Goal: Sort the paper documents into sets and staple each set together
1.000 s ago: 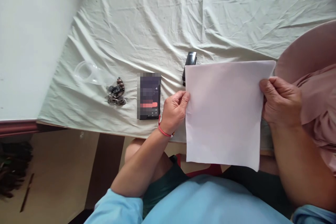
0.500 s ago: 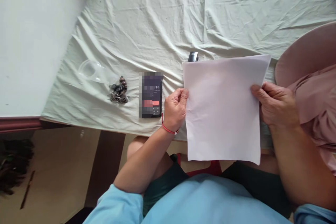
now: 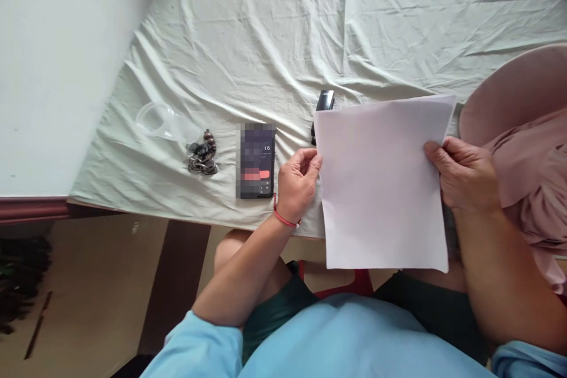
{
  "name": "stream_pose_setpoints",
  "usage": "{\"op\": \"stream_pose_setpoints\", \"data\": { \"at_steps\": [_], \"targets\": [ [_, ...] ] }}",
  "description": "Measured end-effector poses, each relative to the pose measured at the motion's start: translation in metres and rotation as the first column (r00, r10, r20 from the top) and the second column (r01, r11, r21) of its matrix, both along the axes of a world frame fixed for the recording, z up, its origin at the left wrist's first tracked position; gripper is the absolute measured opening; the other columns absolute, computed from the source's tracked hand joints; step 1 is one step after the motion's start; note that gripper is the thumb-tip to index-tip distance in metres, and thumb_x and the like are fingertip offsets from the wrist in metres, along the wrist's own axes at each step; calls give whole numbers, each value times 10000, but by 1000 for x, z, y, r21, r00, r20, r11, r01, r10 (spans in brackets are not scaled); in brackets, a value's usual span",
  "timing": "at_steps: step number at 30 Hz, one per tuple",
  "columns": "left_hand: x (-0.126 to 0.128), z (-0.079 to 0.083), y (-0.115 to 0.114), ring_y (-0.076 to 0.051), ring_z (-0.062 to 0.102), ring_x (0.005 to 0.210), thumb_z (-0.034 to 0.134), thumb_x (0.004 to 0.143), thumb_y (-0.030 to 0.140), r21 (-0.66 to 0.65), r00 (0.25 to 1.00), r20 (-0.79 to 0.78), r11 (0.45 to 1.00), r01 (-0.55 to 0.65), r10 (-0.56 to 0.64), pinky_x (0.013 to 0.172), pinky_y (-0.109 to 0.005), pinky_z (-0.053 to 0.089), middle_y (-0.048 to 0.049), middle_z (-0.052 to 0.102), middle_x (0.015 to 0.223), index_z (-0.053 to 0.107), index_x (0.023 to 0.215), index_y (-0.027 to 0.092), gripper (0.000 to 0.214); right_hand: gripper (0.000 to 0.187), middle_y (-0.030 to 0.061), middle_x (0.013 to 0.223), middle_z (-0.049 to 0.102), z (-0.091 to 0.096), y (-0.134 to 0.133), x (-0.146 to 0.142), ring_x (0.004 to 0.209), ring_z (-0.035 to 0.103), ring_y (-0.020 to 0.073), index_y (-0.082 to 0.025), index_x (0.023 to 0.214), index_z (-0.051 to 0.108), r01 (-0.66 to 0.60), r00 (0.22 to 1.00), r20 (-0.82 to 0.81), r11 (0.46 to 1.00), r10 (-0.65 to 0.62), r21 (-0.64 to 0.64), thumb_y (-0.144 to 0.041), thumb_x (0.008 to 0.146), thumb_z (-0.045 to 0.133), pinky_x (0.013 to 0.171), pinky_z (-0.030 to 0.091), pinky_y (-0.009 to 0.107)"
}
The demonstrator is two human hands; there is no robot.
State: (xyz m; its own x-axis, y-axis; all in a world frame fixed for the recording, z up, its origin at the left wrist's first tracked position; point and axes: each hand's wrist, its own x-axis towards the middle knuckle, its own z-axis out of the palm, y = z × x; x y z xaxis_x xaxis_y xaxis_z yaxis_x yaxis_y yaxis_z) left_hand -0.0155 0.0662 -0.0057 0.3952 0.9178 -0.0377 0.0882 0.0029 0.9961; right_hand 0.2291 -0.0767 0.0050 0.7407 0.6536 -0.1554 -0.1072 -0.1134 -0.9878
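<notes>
A blank white sheaf of paper (image 3: 384, 189) is held up in front of me, over the table's near edge; how many sheets it has I cannot tell. My right hand (image 3: 469, 171) grips its right edge, thumb on the face and fingers behind. At the left edge, my left hand (image 3: 300, 183) is closed, thumb and curled fingertips meeting right at the paper's margin. A black object that looks like a stapler (image 3: 325, 100) lies on the cloth, partly hidden behind the paper's upper left corner.
On the pale green tablecloth (image 3: 283, 41), left of my hand, lie a phone (image 3: 261, 159), a bunch of keys with brown beads (image 3: 204, 156) and a clear plastic container (image 3: 155, 120). A pink rounded thing with draped pink cloth (image 3: 514, 94) is at the right.
The paper has shifted slightly right, and its left edge has slid toward my left fingertips. More of the black object now shows beside it.
</notes>
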Motion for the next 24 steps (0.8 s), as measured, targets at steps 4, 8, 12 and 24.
{"op": "stream_pose_setpoints", "data": {
  "at_steps": [4, 8, 12, 24],
  "targets": [
    [-4, -4, 0, -96, 589, 657, 697, 936, 304, 224, 981, -170, 973, -58, 97, 670, -242, 522, -40, 755, 926, 754, 1068, 179, 191, 397, -2, 791, 740, 1, 0, 0, 639, 621, 81, -229, 902, 836, -52, 996, -72, 998, 50, -23, -532, 672, 949, 582, 533, 167],
    [-6, -3, -1, -98, 590, 679, 659, 950, 258, 477, 949, -263, 879, -30, 175, 704, -254, 543, -47, 723, 984, 779, 1127, 188, 224, 415, 0, 830, 766, 3, 2, -1, 650, 646, 82, -233, 906, 842, -57, 993, -107, 998, 53, -34, -521, 637, 969, 598, 557, 161],
    [-4, -5, -5, -106, 601, 691, 636, 966, 255, 631, 919, -306, 776, 0, 249, 713, -264, 555, -53, 699, 1017, 778, 1169, 200, 254, 409, -5, 819, 765, 2, 0, 0, 638, 647, 81, -234, 912, 843, -60, 994, -99, 997, 55, -46, -528, 653, 958, 596, 563, 160],
    [-2, -4, -9, -114, 589, 645, 721, 922, 248, 678, 885, -391, 729, 93, 251, 610, -252, 450, -12, 684, 817, 772, 884, 186, 89, 480, 0, 791, 753, -1, 2, 1, 619, 638, 95, -217, 915, 835, -66, 995, -87, 994, 58, -89, -576, 621, 958, 567, 550, 176]
  ]
}}
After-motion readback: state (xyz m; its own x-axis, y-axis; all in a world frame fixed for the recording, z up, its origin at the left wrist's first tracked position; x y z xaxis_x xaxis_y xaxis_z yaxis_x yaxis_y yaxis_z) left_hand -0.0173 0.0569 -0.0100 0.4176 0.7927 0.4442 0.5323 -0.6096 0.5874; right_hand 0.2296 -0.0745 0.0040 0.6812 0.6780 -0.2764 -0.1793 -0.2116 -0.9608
